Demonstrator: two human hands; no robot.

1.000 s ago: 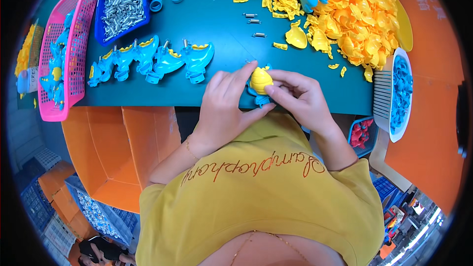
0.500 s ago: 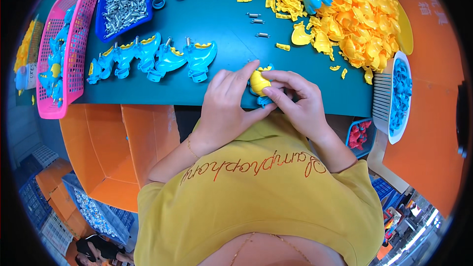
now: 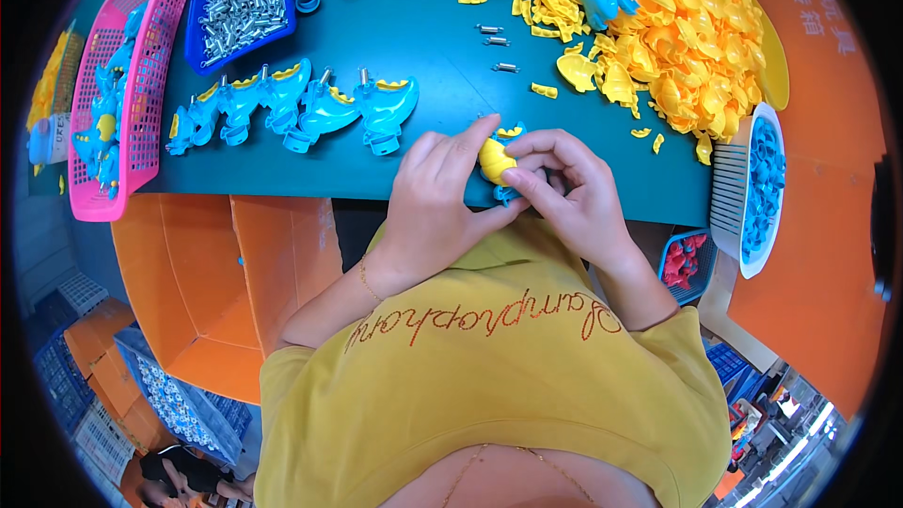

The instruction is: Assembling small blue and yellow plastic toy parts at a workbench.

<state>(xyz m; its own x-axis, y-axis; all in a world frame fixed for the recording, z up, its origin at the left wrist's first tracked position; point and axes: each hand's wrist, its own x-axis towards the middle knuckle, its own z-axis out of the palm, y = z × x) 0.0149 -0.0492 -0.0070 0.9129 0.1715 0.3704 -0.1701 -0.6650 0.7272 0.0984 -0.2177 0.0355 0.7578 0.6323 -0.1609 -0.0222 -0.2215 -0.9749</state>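
Between my two hands, at the table's near edge, is a small plastic toy figure (image 3: 497, 162) with a ribbed yellow shell and blue parts. My left hand (image 3: 440, 183) grips it from the left, fingers along its side and thumb beneath. On the other side my right hand (image 3: 569, 183) pinches it, thumb pressed against the yellow shell. Fingers cover much of the blue portion. To the left of my hands lies a row of blue half-shells (image 3: 324, 116) with yellow strips and metal springs standing up from them.
A blue tray of springs (image 3: 243, 5) and a pink basket of blue parts (image 3: 127, 85) sit at left. A heap of yellow shells (image 3: 691, 47) covers the far right, with loose springs (image 3: 497, 40) nearby. At right stands a white basket of blue pieces (image 3: 764, 188); orange boxes (image 3: 202, 292) stand below the table.
Both hands keep nearly the same hold on the toy figure. The view has shifted very slightly; nothing has been put down or picked up.
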